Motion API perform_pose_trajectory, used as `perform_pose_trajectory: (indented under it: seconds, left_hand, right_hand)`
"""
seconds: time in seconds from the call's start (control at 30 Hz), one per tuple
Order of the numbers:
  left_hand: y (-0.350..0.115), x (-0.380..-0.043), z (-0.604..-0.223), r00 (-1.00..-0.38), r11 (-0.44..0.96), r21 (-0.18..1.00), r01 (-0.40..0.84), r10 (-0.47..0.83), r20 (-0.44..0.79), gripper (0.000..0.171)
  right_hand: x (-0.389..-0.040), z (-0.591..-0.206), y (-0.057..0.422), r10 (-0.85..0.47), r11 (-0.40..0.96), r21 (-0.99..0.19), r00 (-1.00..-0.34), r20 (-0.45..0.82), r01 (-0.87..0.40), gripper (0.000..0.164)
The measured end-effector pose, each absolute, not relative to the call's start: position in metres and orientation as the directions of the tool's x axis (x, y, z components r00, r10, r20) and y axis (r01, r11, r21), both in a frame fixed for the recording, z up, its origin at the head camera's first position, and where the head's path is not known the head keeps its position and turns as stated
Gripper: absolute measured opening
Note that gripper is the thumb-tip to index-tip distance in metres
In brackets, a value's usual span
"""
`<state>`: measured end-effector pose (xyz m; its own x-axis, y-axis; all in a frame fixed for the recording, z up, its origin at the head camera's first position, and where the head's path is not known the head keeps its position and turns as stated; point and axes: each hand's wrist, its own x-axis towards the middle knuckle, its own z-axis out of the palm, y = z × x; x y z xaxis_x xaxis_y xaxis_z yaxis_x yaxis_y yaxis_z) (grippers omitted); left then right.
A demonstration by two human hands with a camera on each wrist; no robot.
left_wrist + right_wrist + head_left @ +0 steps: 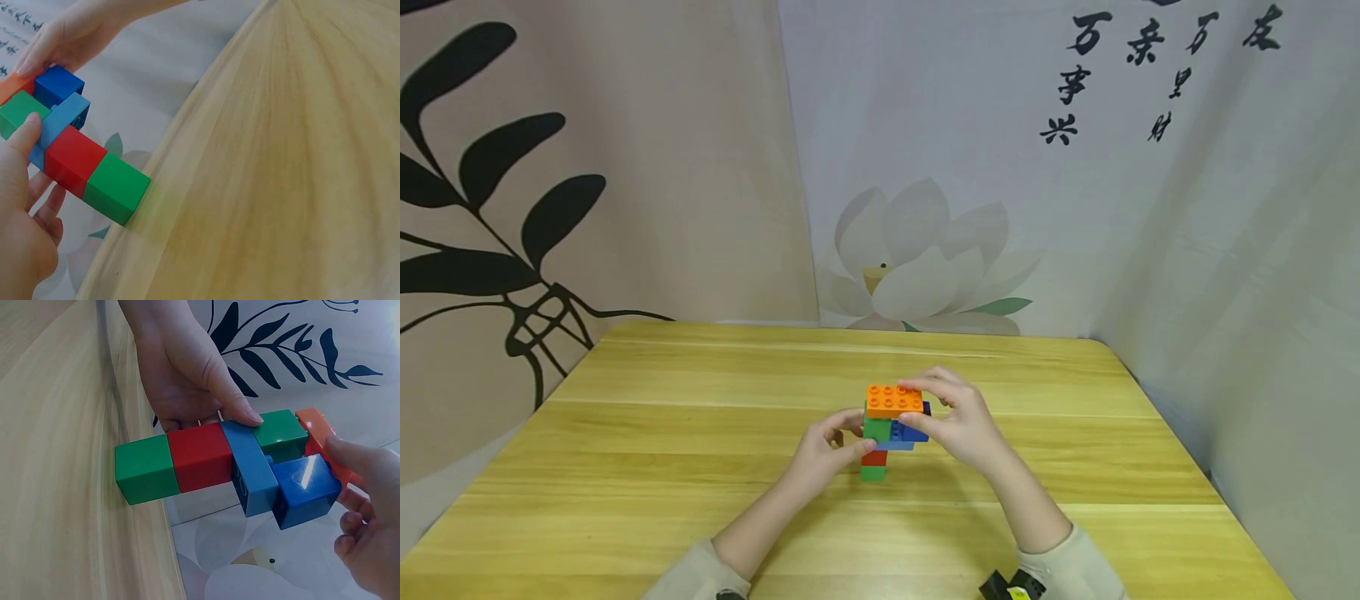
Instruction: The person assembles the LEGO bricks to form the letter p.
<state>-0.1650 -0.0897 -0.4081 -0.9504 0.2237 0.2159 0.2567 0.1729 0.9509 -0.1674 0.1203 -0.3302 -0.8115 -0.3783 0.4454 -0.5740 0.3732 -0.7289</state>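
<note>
A stack of toy building bricks stands upright near the middle of the table. From the bottom come a green brick (147, 469), a red brick (201, 456) and a flat light blue brick (253, 469). On that sit an upper green brick (877, 429) and a dark blue brick (306, 490) side by side. An orange brick (887, 402) with studs lies across the top. My left hand (823, 450) grips the stack from the left, thumb at the upper green and light blue bricks. My right hand (958, 421) pinches the orange brick from the right, thumb on its near side.
The wooden table (625, 500) runs back to a cloth backdrop (700, 167) printed with leaves, a lotus and characters. Another cloth hangs along the right side. A black device (1013, 585) is at the right sleeve.
</note>
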Motion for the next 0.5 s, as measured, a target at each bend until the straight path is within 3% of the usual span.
perform_pose_trajectory:
  seconds: [0.5]
  left_hand:
    - [-0.094, -0.183, -0.443, -0.941, 0.177, 0.939, 0.295, 0.221, 0.254, 0.035]
  right_hand:
    - [-0.192, -0.364, 0.129, -0.400, 0.361, -0.714, -0.791, 0.463, -0.600, 0.037]
